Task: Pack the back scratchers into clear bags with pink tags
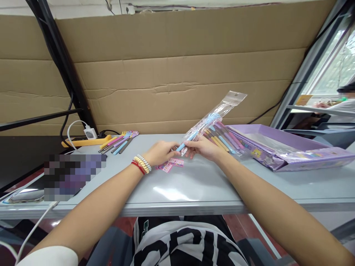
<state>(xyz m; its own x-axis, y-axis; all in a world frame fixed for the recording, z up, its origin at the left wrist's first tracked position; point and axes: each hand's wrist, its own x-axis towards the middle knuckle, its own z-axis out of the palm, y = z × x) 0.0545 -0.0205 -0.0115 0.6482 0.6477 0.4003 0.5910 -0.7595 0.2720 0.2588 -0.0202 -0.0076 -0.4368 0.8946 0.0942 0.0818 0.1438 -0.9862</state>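
Meeting over the middle of the pale grey tabletop (177,192), both hands close on the near end of one slim light-blue utensil handle (185,143) that sits partly inside a long clear cellophane sleeve (213,118). The left hand (161,152), with coiled and red bands at its wrist, pinches the bare blue tip between thumb and fingertips; the right hand (203,147) grips the sleeve's mouth just beside it, so the two hands nearly touch. The sleeve's long axis runs from the hands up and away to the right, its clear hang-tab end lifted well off the table in front of the brown cardboard wall (177,74). Neither hand is nearer: each holds its own part of the same end. Beneath the raised sleeve lies a loose heap of pastel-handled utensils (224,140), against a shallow lilac cardboard tray (277,144) on the right. Small pink printed labels (172,164) lie flat on the table just under the hands. A second fan of pastel forks (119,142) rests well apart to the left, near a white charger plug (90,132).
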